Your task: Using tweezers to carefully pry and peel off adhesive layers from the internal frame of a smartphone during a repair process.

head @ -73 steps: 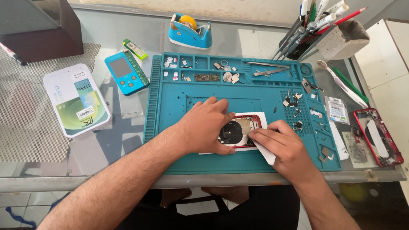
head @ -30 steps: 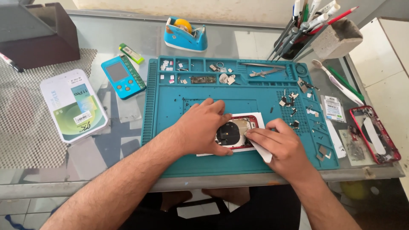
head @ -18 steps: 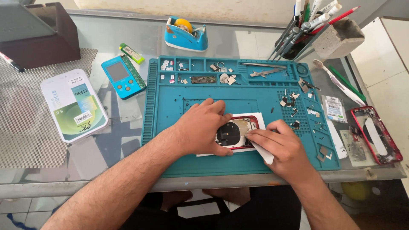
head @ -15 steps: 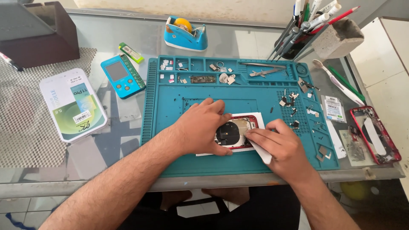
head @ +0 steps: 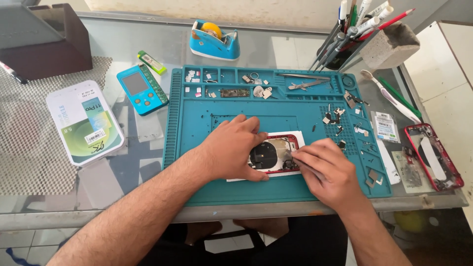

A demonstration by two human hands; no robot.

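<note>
- Opened red phone (head: pixel 277 153), head view: lying flat on a white sheet (head: pixel 295 139) in the middle of the teal work mat (head: pixel 197 148), dark round coil and bare metal plates exposed inside the red frame.
- Left hand (head: pixel 231 148): spread flat over the phone's left end, fingers slightly apart, pinning it down rather than gripping.
- Right hand (head: pixel 327 170): at the phone's right edge, fingers drawn together as if pinched on something thin; whether a tool is held cannot be told.
- Handling, as a judgement: light, stiff at the frame, but fragile inside; thin plates and coil likely to bend or tear. Best held by the red rim or pressed at the ends, never on the exposed parts.
- Nearby: tiny loose screws and brackets (head: pixel 340 118) on the mat, easily scattered; a second red frame (head: pixel 433 157) well apart at the right.
</note>
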